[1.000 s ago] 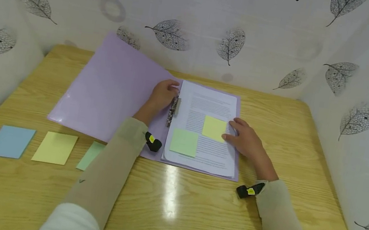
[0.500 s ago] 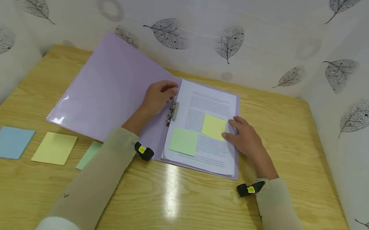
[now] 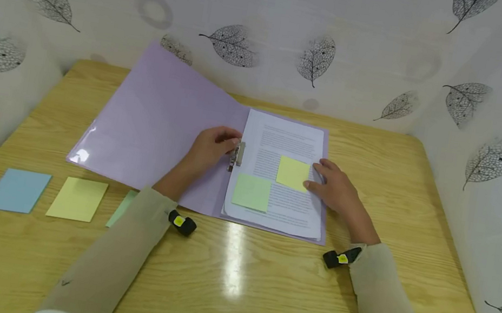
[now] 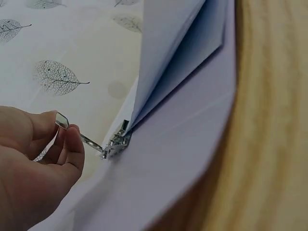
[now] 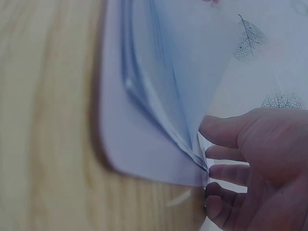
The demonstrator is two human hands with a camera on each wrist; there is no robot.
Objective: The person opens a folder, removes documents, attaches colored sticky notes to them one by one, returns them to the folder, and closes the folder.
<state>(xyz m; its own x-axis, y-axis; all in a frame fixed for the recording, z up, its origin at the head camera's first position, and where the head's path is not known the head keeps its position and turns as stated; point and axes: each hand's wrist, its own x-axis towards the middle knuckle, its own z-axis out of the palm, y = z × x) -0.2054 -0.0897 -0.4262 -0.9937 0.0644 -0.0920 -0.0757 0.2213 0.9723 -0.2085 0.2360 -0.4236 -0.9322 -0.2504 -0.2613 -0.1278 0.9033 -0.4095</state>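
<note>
A purple folder [image 3: 172,127] lies spread open on the table, a stack of printed sheets [image 3: 281,213] on its right side. At the fold, a metal lever clip [image 3: 240,153] sits along the left edge of the sheets. My left hand [image 3: 210,150] pinches the end of the clip's raised lever [image 4: 91,143] between thumb and fingers. On the top sheet are a yellow sticky note [image 3: 292,173] and a green sticky note [image 3: 252,192]. My right hand [image 3: 336,191] rests at the sheets' right edge, thumb by the yellow note, fingers fairly straight and spread.
A blue pad [image 3: 16,190], a yellow pad [image 3: 77,199] and a green pad [image 3: 121,209], partly hidden by the left sleeve, lie in a row at the front left of the wooden table [image 3: 278,297]. Behind stands a leaf-patterned curtain [image 3: 285,3].
My left hand has moved down along the fold toward me, from above the clip to beside it, swinging the lever with it. My right hand stays in place.
</note>
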